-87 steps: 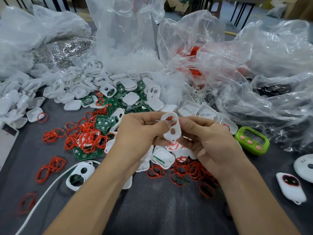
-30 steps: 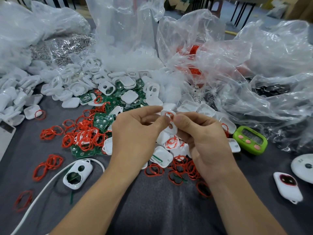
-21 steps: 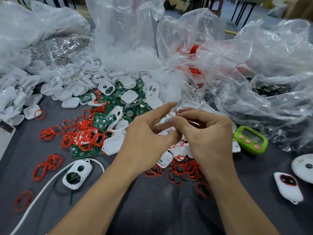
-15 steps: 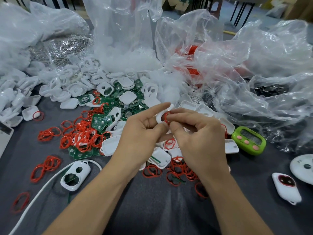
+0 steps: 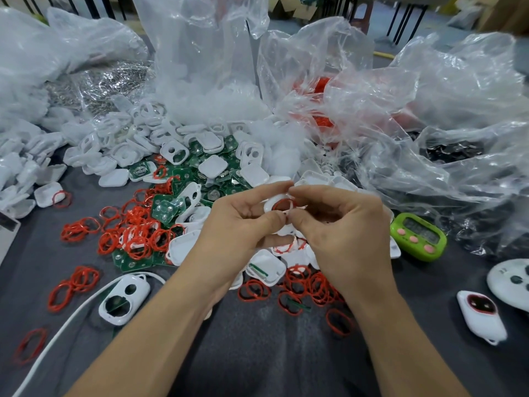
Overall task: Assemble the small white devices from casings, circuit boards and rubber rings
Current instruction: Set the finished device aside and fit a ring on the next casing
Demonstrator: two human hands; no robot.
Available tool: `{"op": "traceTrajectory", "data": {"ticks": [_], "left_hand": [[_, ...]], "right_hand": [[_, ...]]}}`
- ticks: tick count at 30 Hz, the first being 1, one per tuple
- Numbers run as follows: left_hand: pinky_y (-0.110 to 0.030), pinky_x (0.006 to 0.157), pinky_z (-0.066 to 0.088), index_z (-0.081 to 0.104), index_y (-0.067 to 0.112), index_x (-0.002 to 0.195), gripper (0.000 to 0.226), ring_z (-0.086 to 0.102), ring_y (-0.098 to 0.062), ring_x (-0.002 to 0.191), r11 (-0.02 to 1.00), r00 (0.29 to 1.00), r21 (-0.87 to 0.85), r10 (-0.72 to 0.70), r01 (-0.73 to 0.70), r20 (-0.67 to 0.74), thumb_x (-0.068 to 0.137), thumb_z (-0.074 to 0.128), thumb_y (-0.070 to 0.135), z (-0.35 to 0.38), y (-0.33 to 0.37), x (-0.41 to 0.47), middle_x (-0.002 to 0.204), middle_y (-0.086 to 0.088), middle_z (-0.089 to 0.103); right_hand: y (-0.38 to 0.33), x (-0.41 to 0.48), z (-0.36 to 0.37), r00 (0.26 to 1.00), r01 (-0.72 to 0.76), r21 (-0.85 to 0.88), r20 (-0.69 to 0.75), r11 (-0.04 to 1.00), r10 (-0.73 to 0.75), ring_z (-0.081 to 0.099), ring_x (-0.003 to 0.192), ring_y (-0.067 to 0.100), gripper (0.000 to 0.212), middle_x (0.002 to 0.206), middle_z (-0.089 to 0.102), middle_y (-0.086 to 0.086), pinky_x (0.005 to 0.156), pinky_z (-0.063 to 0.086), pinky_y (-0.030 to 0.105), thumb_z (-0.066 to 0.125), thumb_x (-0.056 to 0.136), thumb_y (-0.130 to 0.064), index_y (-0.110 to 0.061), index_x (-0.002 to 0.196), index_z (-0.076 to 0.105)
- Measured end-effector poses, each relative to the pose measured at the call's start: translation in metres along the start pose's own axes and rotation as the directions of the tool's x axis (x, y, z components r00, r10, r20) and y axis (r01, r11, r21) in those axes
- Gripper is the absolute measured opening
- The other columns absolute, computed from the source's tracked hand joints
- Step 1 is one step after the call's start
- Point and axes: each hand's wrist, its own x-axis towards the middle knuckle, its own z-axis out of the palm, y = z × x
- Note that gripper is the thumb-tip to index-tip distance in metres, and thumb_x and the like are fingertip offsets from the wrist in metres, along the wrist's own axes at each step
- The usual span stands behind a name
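Hands: the left hand (image 5: 240, 224) and right hand (image 5: 340, 233) meet above the middle of the tabletop (image 5: 257, 353), both forearms reaching in from the near edge.
Left grip: thumb and forefinger are clamped on a white casing (image 5: 272, 199), the forefinger along its top rim and the thumb below; the other fingers curl underneath.
Right grip: thumb and forefinger tips pinch the same casing at its right edge, with the thumb tip touching the red ring (image 5: 282, 204).
Ring: it lies inside the casing's round opening, just between the two thumbs and forefingers.
Casing: it is held off the tabletop, tilted towards the camera; its lower part is hidden by the hands.
Spare casings: a heap of white shells (image 5: 128, 141) spreads across the far left.
Boards: green circuit boards (image 5: 183, 173) lie mixed among the shells behind the left hand.
Loose rings: red rings (image 5: 137, 230) are scattered left of the hands, and another cluster (image 5: 309, 285) lies under the right wrist.
Near left: a two-hole casing (image 5: 124, 299) sits beside a white cable (image 5: 65, 330).
Right side: a green timer (image 5: 418, 236) stands near the right hand, and a finished device (image 5: 481, 316) lies nearer the camera.
Back: crumpled clear plastic bags (image 5: 429, 110) fill the far side.
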Motion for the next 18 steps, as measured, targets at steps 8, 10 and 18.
{"op": "traceTrajectory", "data": {"ticks": [8,10,18], "left_hand": [[-0.034,0.075,0.064,0.071,0.012,0.127,0.035,0.068,-0.011,0.071,0.991,0.985,0.078,-0.121,0.112,0.125,0.096,0.064,-0.002,-0.013,0.004,0.001,0.069,0.000,0.060],[-0.032,0.075,0.064,0.072,0.014,0.124,0.034,0.064,-0.006,0.065,0.986,0.970,0.083,-0.158,0.144,0.184,0.096,0.062,-0.003,-0.017,0.006,0.002,0.064,0.008,0.061],[-0.033,0.076,0.063,0.070,0.011,0.127,0.040,0.069,-0.010,0.075,0.981,0.965,0.072,-0.192,0.182,0.176,0.094,0.062,-0.009,-0.021,0.009,0.003,0.067,0.004,0.066]], "right_hand": [[-0.005,0.003,-0.015,0.990,0.050,-0.174,0.141,0.983,-0.026,0.070,0.074,0.004,0.024,0.078,0.074,-0.023,0.069,0.055,0.015,0.090,0.074,-0.021,-0.033,0.094,0.084],[-0.007,0.003,-0.017,0.986,0.037,-0.130,0.166,0.991,-0.015,0.071,0.071,0.003,0.020,0.075,0.075,-0.020,0.065,0.052,0.012,0.090,0.072,-0.017,-0.031,0.085,0.084],[-0.009,0.004,-0.019,0.982,0.008,-0.121,0.190,0.993,0.016,0.073,0.067,0.005,0.019,0.071,0.075,-0.016,0.068,0.059,0.026,0.086,0.074,-0.009,-0.028,0.073,0.080]]}}
